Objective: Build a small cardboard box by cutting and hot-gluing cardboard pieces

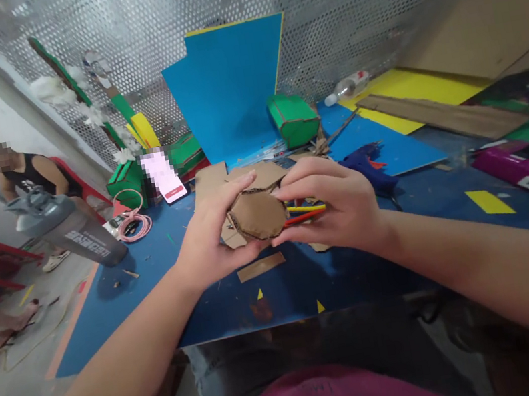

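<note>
Head view: both hands [211,241] [334,203] grip cardboard box [257,216].

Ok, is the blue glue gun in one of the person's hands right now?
No, the blue glue gun lies on the blue table behind the right hand, while both hands hold a brown cardboard piece.

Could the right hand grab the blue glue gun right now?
Probably not straight away: the right hand is busy holding the cardboard piece together with the left hand. The blue glue gun lies just behind it, with nothing between.
</note>
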### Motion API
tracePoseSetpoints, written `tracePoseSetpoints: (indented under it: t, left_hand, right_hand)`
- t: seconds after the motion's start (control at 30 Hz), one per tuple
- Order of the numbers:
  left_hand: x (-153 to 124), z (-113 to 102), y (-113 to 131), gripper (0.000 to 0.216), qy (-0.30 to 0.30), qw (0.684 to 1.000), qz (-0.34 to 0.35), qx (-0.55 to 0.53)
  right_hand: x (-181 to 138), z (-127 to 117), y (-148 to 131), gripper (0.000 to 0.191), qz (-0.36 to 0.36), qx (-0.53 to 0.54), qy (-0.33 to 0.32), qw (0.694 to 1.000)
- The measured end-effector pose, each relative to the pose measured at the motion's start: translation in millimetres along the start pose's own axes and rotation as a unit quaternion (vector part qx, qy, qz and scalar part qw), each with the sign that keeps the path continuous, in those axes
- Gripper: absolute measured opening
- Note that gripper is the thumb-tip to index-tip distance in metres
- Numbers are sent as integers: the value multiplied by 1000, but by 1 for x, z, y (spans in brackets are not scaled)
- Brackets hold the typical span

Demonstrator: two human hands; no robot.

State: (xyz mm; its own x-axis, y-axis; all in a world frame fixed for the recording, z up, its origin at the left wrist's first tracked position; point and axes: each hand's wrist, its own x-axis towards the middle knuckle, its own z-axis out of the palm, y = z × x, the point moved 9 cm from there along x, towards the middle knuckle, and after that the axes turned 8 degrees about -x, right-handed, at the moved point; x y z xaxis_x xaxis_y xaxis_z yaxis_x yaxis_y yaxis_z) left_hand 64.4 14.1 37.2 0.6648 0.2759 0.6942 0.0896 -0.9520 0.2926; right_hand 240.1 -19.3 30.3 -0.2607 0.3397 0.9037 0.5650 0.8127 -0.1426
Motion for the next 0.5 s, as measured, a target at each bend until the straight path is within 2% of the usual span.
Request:
tracePoseSetpoints:
  t: [0.2, 0.37, 0.5]
  left_hand:
    - [-5, -2, -8, 89, 30, 999, -35, 25]
    - [-7, -1, -3, 83, 61, 997, -35, 41]
    - [-8, -17, 4, 71, 155, 987, -20, -33]
  right_hand:
    - [-2, 15, 17, 47, 112, 9, -86, 990]
    - [1, 15, 14, 55, 88, 45, -92, 991]
    - [1, 17, 11, 80, 60, 76, -87, 992]
